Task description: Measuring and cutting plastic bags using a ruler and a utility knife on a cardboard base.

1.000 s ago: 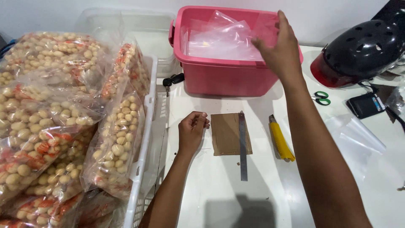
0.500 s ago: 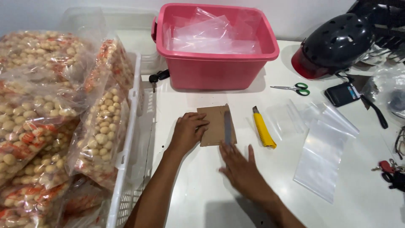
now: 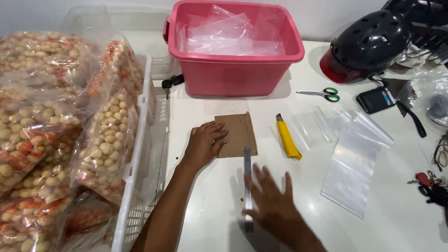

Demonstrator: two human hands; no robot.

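My left hand point(image 3: 204, 142) lies flat on the left edge of a brown cardboard piece point(image 3: 239, 133) in the middle of the white table point(image 3: 387, 224). My right hand point(image 3: 273, 200) rests with fingers spread on the lower end of a metal ruler point(image 3: 247, 179), which runs from the cardboard's lower right corner toward me. A yellow utility knife point(image 3: 287, 138) lies just right of the cardboard. Clear plastic bags point(image 3: 351, 161) lie flat further right.
A pink tub point(image 3: 233, 70) holding clear bags stands at the back. A white basket point(image 3: 140, 154) of bagged round snacks point(image 3: 56, 126) fills the left. Scissors point(image 3: 322, 94), a black helmet point(image 3: 368, 44), a dark wallet point(image 3: 375, 100) and keys point(image 3: 427, 184) lie at the right.
My right hand came back from the pink tub to the table and slid the ruler off the cardboard toward me. My left hand went flat onto the cardboard.
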